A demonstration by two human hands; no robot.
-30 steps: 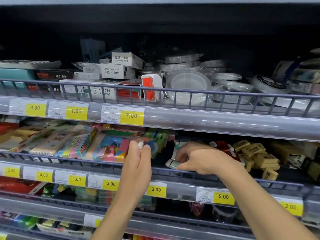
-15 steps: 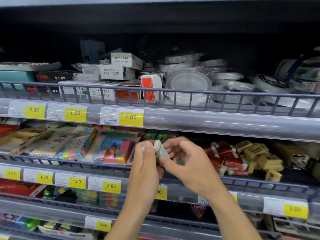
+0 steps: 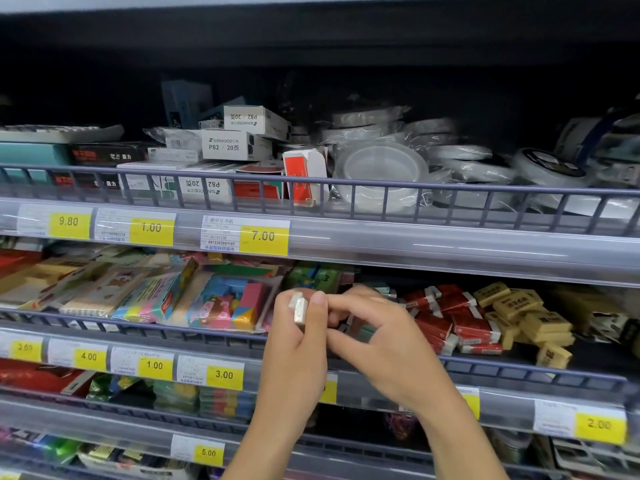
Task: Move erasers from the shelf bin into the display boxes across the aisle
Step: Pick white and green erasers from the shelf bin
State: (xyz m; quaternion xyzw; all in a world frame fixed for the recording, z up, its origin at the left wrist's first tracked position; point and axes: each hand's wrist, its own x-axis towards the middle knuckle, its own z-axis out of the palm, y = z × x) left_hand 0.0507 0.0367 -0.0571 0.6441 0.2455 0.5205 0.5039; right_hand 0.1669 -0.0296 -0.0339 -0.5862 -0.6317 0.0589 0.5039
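Note:
My left hand [image 3: 294,344] is raised in front of the middle shelf and grips a small stack of white erasers [image 3: 300,309] between thumb and fingers. My right hand [image 3: 384,344] is just right of it, over the shelf bin [image 3: 519,374]. Its fingers curl round a green-sleeved eraser [image 3: 364,332], which is blurred and partly hidden. Loose in the bin to the right are red-sleeved erasers [image 3: 460,327] and yellow erasers [image 3: 533,320]. No display boxes are in view.
A wire rail [image 3: 207,336] fronts the middle shelf, with colourful eraser packs [image 3: 221,306] to the left. The upper shelf holds small white boxes [image 3: 235,145] and rolls of tape [image 3: 381,171]. Yellow price tags [image 3: 263,237] line the shelf edges. More stock fills the lower shelves.
My right hand passed an eraser to my left hand, then drew back right towards the bin. My left hand now holds the white stack a little higher.

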